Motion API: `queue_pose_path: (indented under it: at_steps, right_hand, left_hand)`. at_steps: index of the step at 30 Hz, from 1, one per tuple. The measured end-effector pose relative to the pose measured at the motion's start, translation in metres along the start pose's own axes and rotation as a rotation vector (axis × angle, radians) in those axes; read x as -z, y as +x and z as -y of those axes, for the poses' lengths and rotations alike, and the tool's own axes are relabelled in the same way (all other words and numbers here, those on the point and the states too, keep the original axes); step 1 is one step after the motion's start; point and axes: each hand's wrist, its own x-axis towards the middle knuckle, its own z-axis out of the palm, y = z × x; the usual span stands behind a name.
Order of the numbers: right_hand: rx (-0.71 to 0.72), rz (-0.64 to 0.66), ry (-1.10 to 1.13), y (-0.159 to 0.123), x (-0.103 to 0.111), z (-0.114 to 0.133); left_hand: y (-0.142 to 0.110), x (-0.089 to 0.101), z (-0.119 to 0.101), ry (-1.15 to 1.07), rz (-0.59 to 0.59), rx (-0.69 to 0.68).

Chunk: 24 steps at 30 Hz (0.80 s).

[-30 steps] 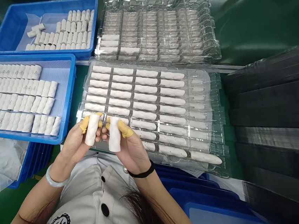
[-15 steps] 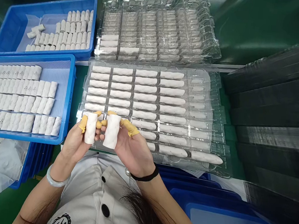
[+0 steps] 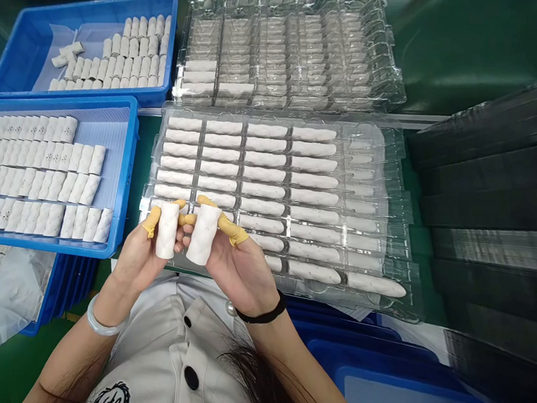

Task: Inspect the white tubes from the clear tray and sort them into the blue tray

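Two white, bumpy cylindrical pieces are held side by side, nearly upright, just above the front of a clear plastic tray. My left hand [image 3: 143,249] is closed on the left white cylinder [image 3: 167,230]. Around the right white cylinder [image 3: 203,236] my right hand [image 3: 242,268] is closed, and this piece leans slightly. Yellow finger covers sit on the thumbs and some fingers of both hands. Behind the hands lies the clear tray [image 3: 389,181], filled with rows of longer white pieces in its slots. Both hands hide part of its front left corner.
On the left, a blue bin [image 3: 126,178] holds rows of white cylinders, some with black marks. Another blue bin [image 3: 15,44] with shorter ones stands behind it. Stacked clear trays [image 3: 306,53] are at the back. A dark stack [image 3: 500,160] rises on the right.
The whole view has shifted slightly. Both hands keep their grip on the two cylinders, which have turned only a little, if at all.
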Motion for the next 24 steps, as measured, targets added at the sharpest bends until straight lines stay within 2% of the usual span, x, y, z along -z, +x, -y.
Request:
queue_pose_path:
  at_steps: [4,10,17,22,24]
  right_hand:
    - [0.003,-0.023,-0.042,0.0,0.003,0.0]
    - [0.018,-0.052,-0.112,-0.001,0.008,-0.003]
    - [0.019,-0.079,-0.057,-0.002,0.004,-0.003]
    - [-0.003,-0.074,-0.006,-0.003,-0.002,0.002]
    - [-0.005,-0.069,0.004,-0.003,-0.003,0.002]
  left_hand:
    - [0.001,0.003,0.002,0.041,0.024,-0.06]
    - [-0.004,-0.005,0.0,0.14,-0.044,-0.058]
    - [0.0,0.001,0.002,0.108,0.068,-0.042]
    - [0.001,0.001,0.001,0.103,-0.012,-0.05]
    - [0.0,0.001,0.001,0.098,-0.004,-0.051]
